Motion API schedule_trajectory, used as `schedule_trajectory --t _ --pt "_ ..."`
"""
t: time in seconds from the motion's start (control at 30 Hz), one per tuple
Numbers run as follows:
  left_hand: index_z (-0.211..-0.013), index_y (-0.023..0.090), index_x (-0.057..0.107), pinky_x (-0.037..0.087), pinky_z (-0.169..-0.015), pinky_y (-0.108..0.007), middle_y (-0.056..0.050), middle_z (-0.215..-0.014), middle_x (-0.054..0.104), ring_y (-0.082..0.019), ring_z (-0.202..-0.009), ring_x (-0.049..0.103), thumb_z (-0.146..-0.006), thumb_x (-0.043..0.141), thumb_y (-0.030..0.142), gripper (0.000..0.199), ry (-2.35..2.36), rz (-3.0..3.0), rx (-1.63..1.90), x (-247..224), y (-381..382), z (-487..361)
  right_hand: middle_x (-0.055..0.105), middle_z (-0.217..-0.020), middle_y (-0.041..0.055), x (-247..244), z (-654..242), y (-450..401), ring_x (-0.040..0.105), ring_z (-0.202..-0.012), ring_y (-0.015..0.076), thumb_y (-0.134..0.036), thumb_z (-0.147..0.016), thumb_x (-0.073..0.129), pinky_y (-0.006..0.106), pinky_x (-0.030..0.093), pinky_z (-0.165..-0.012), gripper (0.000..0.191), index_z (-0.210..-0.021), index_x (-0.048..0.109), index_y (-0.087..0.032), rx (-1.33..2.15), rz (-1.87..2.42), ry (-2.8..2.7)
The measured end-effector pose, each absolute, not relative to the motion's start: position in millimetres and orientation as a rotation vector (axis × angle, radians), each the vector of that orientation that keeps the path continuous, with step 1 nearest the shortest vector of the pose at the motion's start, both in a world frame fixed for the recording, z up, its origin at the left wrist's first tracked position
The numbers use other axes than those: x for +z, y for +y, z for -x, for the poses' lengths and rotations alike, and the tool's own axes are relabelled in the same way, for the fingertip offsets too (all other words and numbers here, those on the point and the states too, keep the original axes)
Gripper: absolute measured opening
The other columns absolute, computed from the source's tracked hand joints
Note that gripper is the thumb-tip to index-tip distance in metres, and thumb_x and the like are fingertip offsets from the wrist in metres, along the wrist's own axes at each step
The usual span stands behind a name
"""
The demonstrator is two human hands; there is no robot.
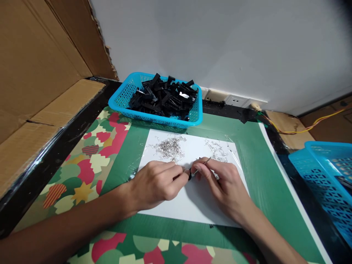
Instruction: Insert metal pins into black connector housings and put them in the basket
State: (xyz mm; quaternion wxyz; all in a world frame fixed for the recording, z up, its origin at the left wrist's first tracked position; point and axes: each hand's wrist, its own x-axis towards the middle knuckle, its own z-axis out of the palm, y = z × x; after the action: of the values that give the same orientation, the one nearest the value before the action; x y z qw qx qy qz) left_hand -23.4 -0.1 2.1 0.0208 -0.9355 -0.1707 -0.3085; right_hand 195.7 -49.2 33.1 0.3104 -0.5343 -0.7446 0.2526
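Observation:
Over a white sheet (176,205), my left hand (162,179) and my right hand (217,179) meet almost fingertip to fingertip. A small black part (190,174) sits between them, pinched by my left fingers. My right hand is closed around a thin metal tool (206,161), whose tip is hidden near the black part. Just beyond my left hand lies a pile of tiny wire pieces (170,147). A looser scatter of similar pieces (217,149) lies beyond my right hand.
A blue basket (154,118) full of black plastic parts stands at the back. Another blue basket (316,157) is at the right edge. Cardboard (41,66) rises on the left. Sockets (236,100) and a yellow-red cable (310,126) run along the wall.

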Motion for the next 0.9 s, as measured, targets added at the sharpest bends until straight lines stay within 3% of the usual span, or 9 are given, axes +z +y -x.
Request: schedule_trajectory --t 0.37,0.53,0.67,0.9 --pt "-0.088 0.016 0.069 0.042 -0.055 -0.033 0.001 -0.07 0.06 -0.016 -0.062 0.058 -0.101 0.054 0.003 0.024 -0.562 2.952 -0.942 2 2 23 0.072 -0.083 0.0009 32 -195 -53 0.062 -0.066 0.0129 -0.025 -0.112 0.05 0.026 0.046 -0.064 0.031 -0.085 0.066 -0.021 0.65 1.392 -1.835" --pt "-0.082 0.017 0.065 0.04 -0.056 -0.034 0.001 -0.07 0.058 -0.017 -0.063 0.056 -0.101 0.057 0.006 0.023 -0.557 2.975 -0.937 0 0 24 0.067 -0.081 0.0002 37 -199 -53 0.059 -0.067 0.0132 -0.025 -0.112 0.049 0.028 0.044 -0.066 0.032 -0.085 0.065 -0.021 0.566 1.367 -1.76" --pt "-0.091 0.014 0.07 0.041 -0.056 -0.034 0.0 -0.071 0.061 -0.018 -0.064 0.058 -0.102 0.058 0.007 0.017 -0.528 2.989 -0.942 3 0 23 0.061 -0.082 0.002 43 -210 -50 0.057 -0.074 0.0163 -0.032 -0.114 0.044 0.031 0.042 -0.071 0.035 -0.085 0.06 -0.021 0.53 1.403 -1.748" --pt "-0.107 0.014 0.07 0.053 -0.069 -0.029 -0.004 -0.089 0.077 -0.016 -0.076 0.069 -0.102 0.066 0.011 0.007 -0.575 3.002 -1.277 13 1 23 0.052 -0.068 -0.0027 42 -223 -45 0.043 -0.059 0.0146 -0.041 -0.113 0.047 0.03 0.034 -0.058 0.035 -0.088 0.061 -0.022 0.626 1.655 -1.796"
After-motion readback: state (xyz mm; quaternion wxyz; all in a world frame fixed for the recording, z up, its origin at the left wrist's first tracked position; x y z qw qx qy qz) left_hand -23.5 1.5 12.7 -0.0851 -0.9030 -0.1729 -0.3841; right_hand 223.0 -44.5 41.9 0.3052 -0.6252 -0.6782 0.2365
